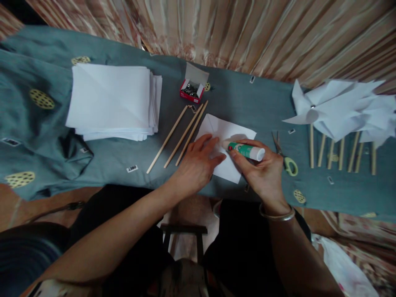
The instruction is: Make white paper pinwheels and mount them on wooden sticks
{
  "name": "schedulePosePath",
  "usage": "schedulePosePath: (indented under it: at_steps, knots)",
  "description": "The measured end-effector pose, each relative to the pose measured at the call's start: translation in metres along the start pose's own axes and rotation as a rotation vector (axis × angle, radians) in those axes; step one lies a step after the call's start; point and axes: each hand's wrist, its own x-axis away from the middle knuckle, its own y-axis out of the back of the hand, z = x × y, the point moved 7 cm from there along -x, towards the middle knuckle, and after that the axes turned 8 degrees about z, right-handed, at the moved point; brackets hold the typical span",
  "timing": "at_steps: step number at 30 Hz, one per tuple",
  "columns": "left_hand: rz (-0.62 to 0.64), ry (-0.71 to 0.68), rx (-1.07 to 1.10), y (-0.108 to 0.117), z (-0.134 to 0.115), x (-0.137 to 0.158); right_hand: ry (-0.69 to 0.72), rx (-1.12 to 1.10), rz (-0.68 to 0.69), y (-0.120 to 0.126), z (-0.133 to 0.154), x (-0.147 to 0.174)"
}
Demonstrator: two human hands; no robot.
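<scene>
glue stick [244,151]: clamped in the right hand [262,171], tip held against the paper sheet [230,171]; judged light, stiff and smooth, best gripped around the barrel.
paper sheet: laid on the cloth [266,107] beneath both hands; likely thin, easily creased, best pinned flat near an edge.
left hand [198,163]: fingers spread and rested on the paper sheet; nothing seen to be clasped.
red box [187,97]: lid [197,73] raised; small shiny metal pieces [192,89] held inside, kind not made out.
</scene>
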Motion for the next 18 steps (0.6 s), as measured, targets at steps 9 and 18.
schedulePosePath:
  at_steps: [9,18]
  knots:
    - [-0.062,-0.017,0.096,0.009,0.000,0.003,-0.142,-0.647,0.020,0.023,-0.042,-0.005]
    - [-0.198,0.258,0.964,0.003,0.022,0.004,-0.311,-0.940,0.185,-0.012,-0.033,0.011]
